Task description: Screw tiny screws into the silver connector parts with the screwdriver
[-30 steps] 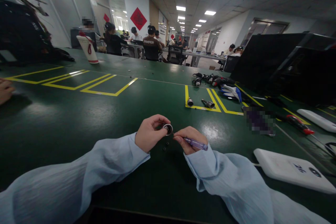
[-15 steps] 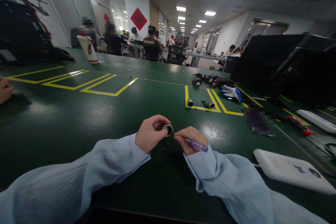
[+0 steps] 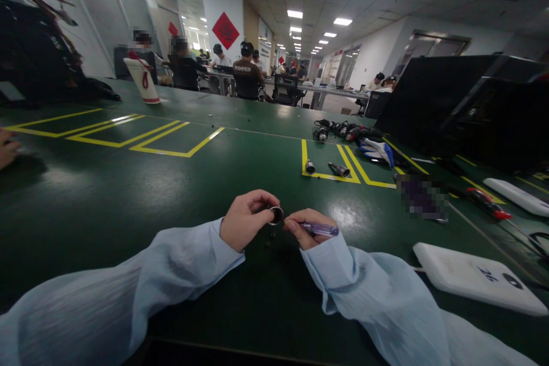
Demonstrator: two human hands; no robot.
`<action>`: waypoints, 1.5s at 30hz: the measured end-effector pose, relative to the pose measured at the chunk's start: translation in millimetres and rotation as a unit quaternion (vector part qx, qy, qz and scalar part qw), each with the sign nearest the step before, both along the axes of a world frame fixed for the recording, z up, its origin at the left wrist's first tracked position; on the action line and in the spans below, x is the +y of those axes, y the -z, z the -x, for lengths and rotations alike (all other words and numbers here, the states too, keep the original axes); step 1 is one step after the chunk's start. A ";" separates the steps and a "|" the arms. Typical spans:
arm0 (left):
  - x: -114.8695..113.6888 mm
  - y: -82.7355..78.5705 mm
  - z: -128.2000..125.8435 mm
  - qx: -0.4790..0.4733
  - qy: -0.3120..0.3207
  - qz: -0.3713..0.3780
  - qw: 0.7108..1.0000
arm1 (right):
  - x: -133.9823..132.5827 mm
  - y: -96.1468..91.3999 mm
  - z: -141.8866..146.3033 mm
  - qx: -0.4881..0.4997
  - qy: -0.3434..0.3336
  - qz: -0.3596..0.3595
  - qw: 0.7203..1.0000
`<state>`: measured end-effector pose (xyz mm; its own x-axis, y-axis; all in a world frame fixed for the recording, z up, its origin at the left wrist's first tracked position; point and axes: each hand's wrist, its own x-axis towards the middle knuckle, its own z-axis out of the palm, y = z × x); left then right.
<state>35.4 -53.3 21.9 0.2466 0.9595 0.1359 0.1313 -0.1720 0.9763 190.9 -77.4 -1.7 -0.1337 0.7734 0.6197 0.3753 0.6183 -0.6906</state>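
My left hand (image 3: 245, 219) grips a round metal cup-shaped part (image 3: 277, 215) between thumb and fingers, its open mouth turned toward my right hand. My right hand (image 3: 309, 226) is closed on a small screwdriver with a clear purple handle (image 3: 322, 229). The handle points right, and the tip end lies close to the cup's rim; whether it touches cannot be made out. Two tiny dark pieces (image 3: 268, 243) lie on the green table (image 3: 206, 311) just below the cup.
Two similar metal parts (image 3: 341, 170) sit in a yellow-taped box ahead. Dark tools, a blue-white glove (image 3: 377, 152), a red-black screwdriver (image 3: 489, 203) and a white power bank (image 3: 476, 281) lie to the right. A paper cup (image 3: 144, 81) stands far left; another person's hand (image 3: 6, 148) shows at left.
The screwdriver's handle has swung to a flatter angle in my right hand. The metal cup has turned slightly in my left hand, its mouth looking rounder.
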 end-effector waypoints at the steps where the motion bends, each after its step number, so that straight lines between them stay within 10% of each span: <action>1: 0.1 -0.1 -0.1 -0.002 -0.004 0.003 1.000 | 0.5 1.0 0.0 -0.005 0.001 -0.015 1.000; 9: -3.8 -0.7 -2.3 0.005 -0.025 -0.031 0.999 | 4.4 8.4 1.8 -0.032 -0.034 -0.141 0.989; 16: -2.2 0.8 -0.1 -0.010 -0.027 -0.011 1.000 | 9.2 12.3 4.2 0.220 -0.060 0.176 0.958; 21: -1.5 1.0 0.8 -0.013 -0.035 -0.006 0.999 | 11.2 10.7 3.9 0.319 -0.081 0.226 0.917; 32: 0.6 4.8 -2.1 -0.001 -0.059 -0.025 0.998 | 5.2 7.4 1.2 0.086 0.003 -0.012 0.996; 45: 2.4 11.1 -2.2 0.012 -0.048 -0.046 0.998 | 5.0 0.2 -1.9 -0.063 -0.024 -0.169 0.983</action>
